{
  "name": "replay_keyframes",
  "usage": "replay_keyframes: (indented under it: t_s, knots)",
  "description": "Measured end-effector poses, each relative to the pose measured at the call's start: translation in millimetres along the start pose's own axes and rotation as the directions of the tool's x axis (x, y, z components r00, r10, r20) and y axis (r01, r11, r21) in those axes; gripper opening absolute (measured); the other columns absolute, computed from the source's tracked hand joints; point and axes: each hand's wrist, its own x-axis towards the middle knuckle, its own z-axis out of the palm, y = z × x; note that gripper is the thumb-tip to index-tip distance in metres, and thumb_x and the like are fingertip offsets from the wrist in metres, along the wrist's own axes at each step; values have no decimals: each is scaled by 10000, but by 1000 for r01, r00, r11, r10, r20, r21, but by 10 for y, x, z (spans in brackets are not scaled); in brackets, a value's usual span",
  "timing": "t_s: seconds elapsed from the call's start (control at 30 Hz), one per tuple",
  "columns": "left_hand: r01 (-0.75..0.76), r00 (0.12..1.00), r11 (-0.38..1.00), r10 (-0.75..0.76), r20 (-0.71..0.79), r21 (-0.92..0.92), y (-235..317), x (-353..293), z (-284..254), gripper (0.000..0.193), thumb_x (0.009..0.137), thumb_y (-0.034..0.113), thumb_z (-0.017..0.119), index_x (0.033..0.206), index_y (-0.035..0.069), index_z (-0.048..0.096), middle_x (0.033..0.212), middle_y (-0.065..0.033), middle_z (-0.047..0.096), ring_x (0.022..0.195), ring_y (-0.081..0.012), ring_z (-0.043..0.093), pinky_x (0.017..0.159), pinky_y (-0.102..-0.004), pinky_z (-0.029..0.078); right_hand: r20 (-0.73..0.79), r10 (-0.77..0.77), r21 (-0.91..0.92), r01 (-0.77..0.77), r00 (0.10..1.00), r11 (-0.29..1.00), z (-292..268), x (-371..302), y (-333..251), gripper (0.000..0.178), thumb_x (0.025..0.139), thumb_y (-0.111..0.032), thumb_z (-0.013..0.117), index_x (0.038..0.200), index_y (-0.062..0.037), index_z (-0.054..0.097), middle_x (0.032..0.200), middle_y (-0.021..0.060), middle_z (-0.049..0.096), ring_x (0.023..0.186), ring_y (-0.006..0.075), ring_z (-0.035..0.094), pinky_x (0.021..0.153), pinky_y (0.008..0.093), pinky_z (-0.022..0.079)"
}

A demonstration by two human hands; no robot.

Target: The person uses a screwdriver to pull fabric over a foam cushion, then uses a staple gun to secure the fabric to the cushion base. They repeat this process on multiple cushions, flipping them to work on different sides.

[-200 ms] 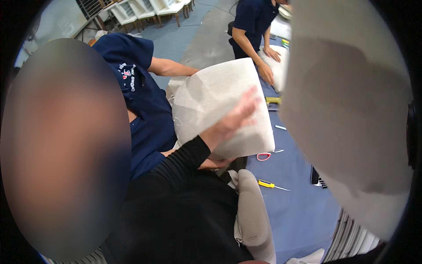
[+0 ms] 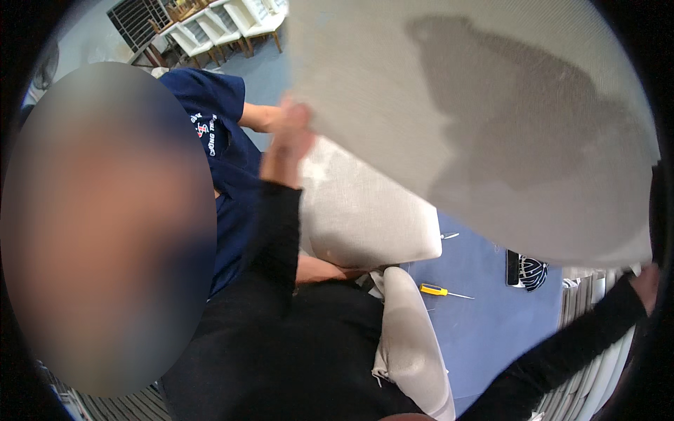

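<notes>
A large grey fabric-covered panel [image 2: 379, 84] fills the upper right, tilted and close to me, with a dark shadow across it. My left hand [image 2: 289, 137] is raised at its left edge, blurred by motion; whether its fingers grip the edge cannot be made out. At the lower right corner of the panel, my right hand [image 2: 644, 286] grips the edge, its fingers mostly hidden in the dark rim of the view. Partly behind the panel is a light beige upholstered cushion [image 2: 365, 217], held by a co-worker.
The co-worker in a navy shirt [image 2: 235, 189] stands close on the left. On the blue tabletop [image 2: 477, 337] lie a yellow-handled screwdriver [image 2: 434, 289], a black phone [image 2: 512, 268] and a black-and-white striped item [image 2: 533, 274]. A grey padded piece [image 2: 407, 344] is beside me; white chairs [image 2: 225, 28] stand behind.
The grey panel has swung left, covering much of the beige cushion and the second co-worker. My left hand has moved left to its edge. My right forearm has come into view.
</notes>
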Motion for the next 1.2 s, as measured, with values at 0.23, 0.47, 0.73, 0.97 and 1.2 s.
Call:
replay_keyframes:
  t_s: [0.23,0.47,0.73,0.97,1.2]
  knots:
    - [-471,797,787,573,-192,398,1947,-338,1561,1154,798,685,866,1678,126,371,1638,-169,487,1490,-333,514,1136,-480,547,509,410,540,-652,756,532,2320,-2492,292,756,1137,-621,471,1651,-68,431,1620,100,537,1457,277,537,1217,438,440]
    - [-194,837,359,546,-37,913,2507,-475,2240,801,845,365,928,1466,4,573,1290,-238,717,1075,-342,765,910,-478,650,914,319,153,-942,250,300,3431,-3954,-375,912,1084,-753,444,1697,-86,331,1751,113,355,1603,299,330,1243,678,312]
    - [-377,926,-45,-3,377,925,-40,-1140,2244,798,814,95,758,1585,203,585,1490,-192,650,1403,-383,601,1114,-507,461,996,31,64,-945,78,320,3585,-3610,585,627,1060,-457,700,1484,-4,613,1278,116,749,1111,209,734,993,369,579]
    - [-209,894,358,-307,326,910,-620,-1389,1991,435,964,181,683,1391,108,725,1432,-193,701,1400,-344,617,1174,-548,419,928,321,-221,-412,190,884,2621,-3807,1218,622,962,-213,815,1515,-7,619,1294,173,758,1139,206,735,984,340,569]
    - [-177,788,486,-451,419,856,-598,-1389,1996,420,906,284,786,1299,138,762,1438,-105,698,1383,-306,610,1220,-574,385,915,387,-341,-297,115,892,416,-2912,-252,780,890,-165,866,1593,-39,552,1504,206,664,1381,282,647,1154,431,503]
